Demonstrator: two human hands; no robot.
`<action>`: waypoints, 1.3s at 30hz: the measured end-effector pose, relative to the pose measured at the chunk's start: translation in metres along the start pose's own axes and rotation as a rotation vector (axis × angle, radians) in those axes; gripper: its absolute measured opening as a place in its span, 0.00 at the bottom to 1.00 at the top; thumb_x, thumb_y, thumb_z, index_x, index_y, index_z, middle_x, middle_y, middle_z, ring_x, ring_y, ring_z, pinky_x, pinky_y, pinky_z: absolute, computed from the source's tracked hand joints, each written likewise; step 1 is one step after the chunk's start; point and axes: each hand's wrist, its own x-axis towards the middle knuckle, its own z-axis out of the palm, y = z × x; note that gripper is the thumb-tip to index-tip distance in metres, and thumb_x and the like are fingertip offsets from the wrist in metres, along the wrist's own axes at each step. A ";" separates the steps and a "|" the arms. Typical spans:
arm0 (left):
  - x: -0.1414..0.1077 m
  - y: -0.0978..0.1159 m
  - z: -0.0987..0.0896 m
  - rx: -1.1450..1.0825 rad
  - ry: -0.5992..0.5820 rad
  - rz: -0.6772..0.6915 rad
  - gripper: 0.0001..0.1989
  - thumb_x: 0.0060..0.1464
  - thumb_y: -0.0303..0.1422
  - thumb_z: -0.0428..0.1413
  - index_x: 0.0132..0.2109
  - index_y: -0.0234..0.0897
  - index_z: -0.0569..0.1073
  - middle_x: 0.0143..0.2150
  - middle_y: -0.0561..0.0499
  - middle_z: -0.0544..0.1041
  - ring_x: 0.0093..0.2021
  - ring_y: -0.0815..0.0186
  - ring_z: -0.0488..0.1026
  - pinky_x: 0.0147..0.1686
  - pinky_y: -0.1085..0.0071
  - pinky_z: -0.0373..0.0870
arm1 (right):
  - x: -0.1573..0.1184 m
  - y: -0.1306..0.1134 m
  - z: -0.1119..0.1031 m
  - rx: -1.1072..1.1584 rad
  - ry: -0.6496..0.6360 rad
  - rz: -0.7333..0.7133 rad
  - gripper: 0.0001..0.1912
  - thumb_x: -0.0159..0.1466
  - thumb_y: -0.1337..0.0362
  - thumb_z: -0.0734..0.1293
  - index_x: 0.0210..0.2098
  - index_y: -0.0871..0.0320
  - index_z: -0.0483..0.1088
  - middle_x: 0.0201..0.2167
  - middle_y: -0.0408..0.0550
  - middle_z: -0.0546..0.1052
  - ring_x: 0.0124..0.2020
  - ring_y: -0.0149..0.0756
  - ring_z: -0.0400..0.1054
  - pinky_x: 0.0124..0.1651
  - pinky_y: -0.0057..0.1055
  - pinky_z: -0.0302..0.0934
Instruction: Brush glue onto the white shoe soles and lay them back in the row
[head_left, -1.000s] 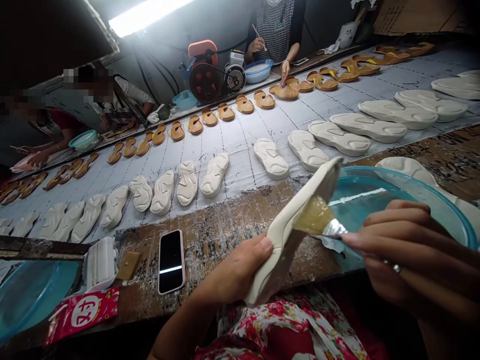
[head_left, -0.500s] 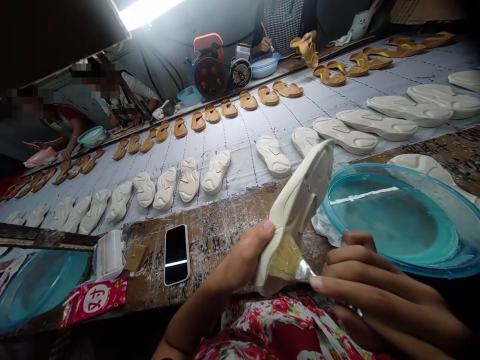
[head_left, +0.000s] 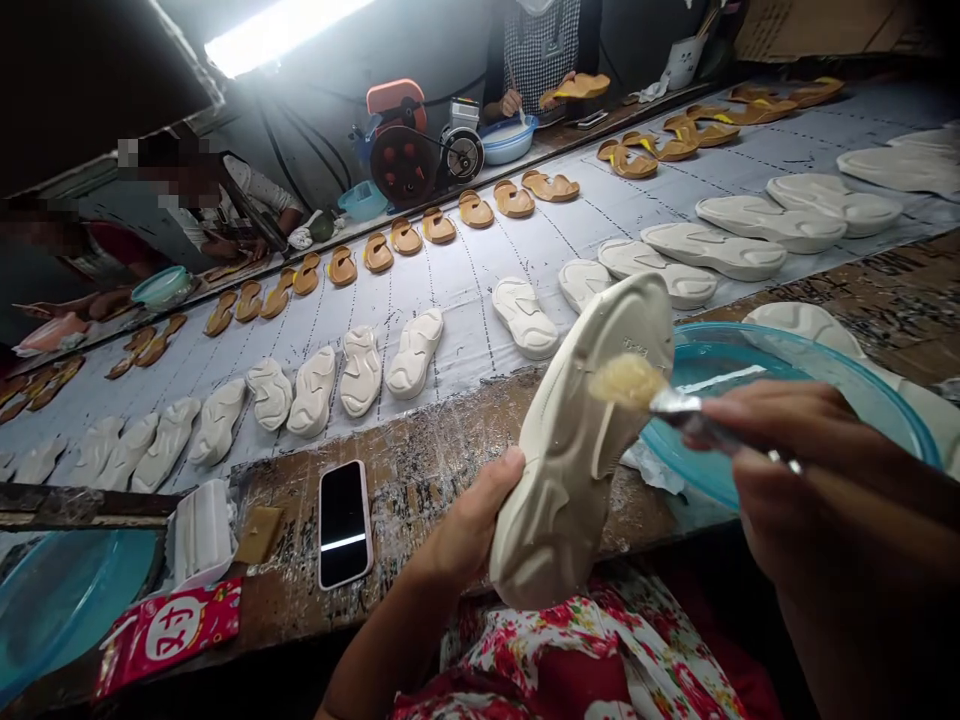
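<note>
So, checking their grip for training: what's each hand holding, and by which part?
The left hand grips a white sole around its middle; the right hand holds a brush by its handle.

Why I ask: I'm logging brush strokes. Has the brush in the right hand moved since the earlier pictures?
Yes: the brush has risen in view, judged against the phone on the workbench; it now sits higher above the phone.

Our stained bench [head_left: 420,470] and the long marked cloth [head_left: 480,325] beyond it
We see a phone [head_left: 344,524] and a red packet [head_left: 168,628] near us, a blue plastic tray [head_left: 757,370] to the right, rows of white soles [head_left: 414,352] and tan sandal soles [head_left: 475,209] along the cloth, then a motorised machine [head_left: 403,160] and a co-worker's checked apron [head_left: 534,55] at the far side
</note>
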 end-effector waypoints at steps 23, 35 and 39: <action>0.009 0.007 -0.002 -0.306 0.072 0.137 0.26 0.56 0.45 0.44 0.50 0.30 0.71 0.40 0.43 0.77 0.48 0.56 0.71 0.50 0.62 0.65 | -0.020 -0.006 0.000 0.103 -0.276 -0.239 0.06 0.59 0.71 0.58 0.34 0.59 0.65 0.20 0.41 0.68 0.27 0.26 0.64 0.43 0.33 0.54; 0.024 0.007 0.007 -0.323 0.154 0.302 0.31 0.57 0.49 0.35 0.54 0.32 0.68 0.43 0.42 0.76 0.46 0.57 0.72 0.46 0.60 0.68 | -0.025 -0.016 0.007 0.070 -0.273 -0.309 0.06 0.62 0.68 0.58 0.32 0.60 0.66 0.20 0.40 0.70 0.29 0.24 0.65 0.45 0.30 0.54; 0.025 -0.001 0.009 -0.211 0.153 0.274 0.29 0.58 0.47 0.40 0.54 0.30 0.67 0.42 0.42 0.76 0.44 0.59 0.72 0.47 0.64 0.67 | -0.015 -0.008 0.009 0.132 -0.185 -0.253 0.06 0.62 0.69 0.58 0.36 0.61 0.65 0.23 0.42 0.71 0.30 0.26 0.65 0.44 0.31 0.56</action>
